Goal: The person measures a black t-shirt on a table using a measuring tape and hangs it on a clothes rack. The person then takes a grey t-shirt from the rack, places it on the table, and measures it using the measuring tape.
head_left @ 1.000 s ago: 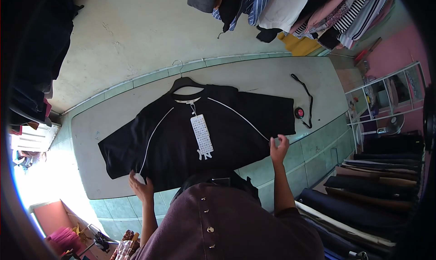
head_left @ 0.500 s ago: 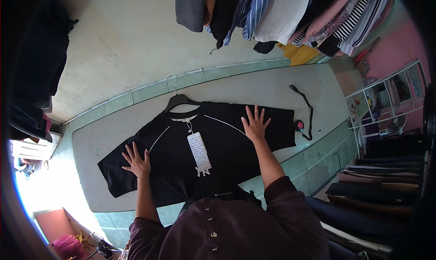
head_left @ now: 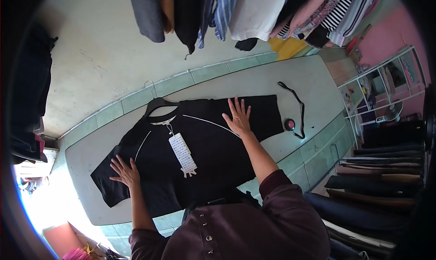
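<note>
A black short-sleeved shirt (head_left: 209,155) with white piping lies spread on a grey table (head_left: 81,169). A black hanger (head_left: 160,103) sits in its neck, the metal hook pointing away from me. From the collar a white printed tag (head_left: 182,153) hangs over the chest, partly above white lettering. My left hand (head_left: 125,173) rests flat near the left sleeve, fingers spread. Over the upper right part of the shirt lies my right hand (head_left: 239,119), also with spread fingers. Neither hand holds anything.
A round black and pink object (head_left: 289,124) with a black strap (head_left: 298,99) lies right of the shirt. Clothes (head_left: 254,14) hang above the table's far side. Folded garments (head_left: 368,210) are stacked at the lower right, below a white rack (head_left: 386,85) and a fan.
Both hands have gone from the shirt's lower edge up onto its sleeve areas, their fingers now spread. The view has shifted, so the shirt appears further left.
</note>
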### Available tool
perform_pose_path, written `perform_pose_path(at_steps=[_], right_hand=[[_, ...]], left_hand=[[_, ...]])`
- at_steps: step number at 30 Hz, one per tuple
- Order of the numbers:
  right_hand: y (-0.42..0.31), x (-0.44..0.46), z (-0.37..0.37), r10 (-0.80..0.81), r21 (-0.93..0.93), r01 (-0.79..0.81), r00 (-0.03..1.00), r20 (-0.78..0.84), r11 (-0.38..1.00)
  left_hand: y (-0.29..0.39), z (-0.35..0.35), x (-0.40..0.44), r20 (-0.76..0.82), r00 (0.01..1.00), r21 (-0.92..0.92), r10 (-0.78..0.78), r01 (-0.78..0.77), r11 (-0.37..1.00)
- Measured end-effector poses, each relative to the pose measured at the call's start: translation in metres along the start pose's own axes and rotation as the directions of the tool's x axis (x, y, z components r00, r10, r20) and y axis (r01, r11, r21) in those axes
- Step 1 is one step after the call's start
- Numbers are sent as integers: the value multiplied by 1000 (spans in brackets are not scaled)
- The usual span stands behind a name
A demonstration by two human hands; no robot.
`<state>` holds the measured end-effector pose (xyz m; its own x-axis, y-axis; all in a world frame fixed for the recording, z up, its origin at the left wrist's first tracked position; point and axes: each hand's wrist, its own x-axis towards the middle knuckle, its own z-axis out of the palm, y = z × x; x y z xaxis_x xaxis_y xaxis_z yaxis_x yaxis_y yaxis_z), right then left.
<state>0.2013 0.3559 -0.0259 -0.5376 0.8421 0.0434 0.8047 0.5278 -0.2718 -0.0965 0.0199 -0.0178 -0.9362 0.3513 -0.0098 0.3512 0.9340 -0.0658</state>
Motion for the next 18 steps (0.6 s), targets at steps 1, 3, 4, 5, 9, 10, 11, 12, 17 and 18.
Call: perform_pose_path(at_steps=[1, 3, 4, 5, 9, 10, 11, 12, 17, 18], right_hand=[[4, -3, -1, -49, 155, 56, 998, -51, 986], [11, -16, -11, -113, 67, 117, 992, -56, 991], [17, -24, -15, -181, -20, 180, 982, -53, 983], [28, -33, -15, -202, -112, 198, 979, -28, 974], [74, -41, -25, -120, -148, 115, 993, -23, 982], [89, -39, -28, -87, -154, 79, 995, -46, 985], [107, -39, -28, -64, -173, 50, 995, -76, 984], [121, -39, -32, -44, -192, 23, 993, -108, 981], [161, -73, -56, 203, -299, -342, 888, -411, 891], [172, -81, -54, 231, -250, -385, 845, -482, 888]], left_hand=[[-1, 4, -10, -154, 985, 5, 73, -73, 997], [12, -12, -38, -242, 957, 24, 161, -160, 987], [23, -18, -57, -244, 957, 19, 160, -160, 987], [29, -23, -77, -128, 977, 17, 170, -169, 985], [24, -7, -107, -7, 991, -125, 135, -135, 983], [24, -6, -107, -8, 991, -123, 131, -131, 984], [25, -6, -106, 9, 992, -104, 122, -121, 987], [27, -8, -105, 23, 994, -87, 110, -108, 990], [30, -14, -106, 14, 995, -110, 100, -98, 989], [31, -15, -107, 12, 997, -109, 76, -74, 991]])
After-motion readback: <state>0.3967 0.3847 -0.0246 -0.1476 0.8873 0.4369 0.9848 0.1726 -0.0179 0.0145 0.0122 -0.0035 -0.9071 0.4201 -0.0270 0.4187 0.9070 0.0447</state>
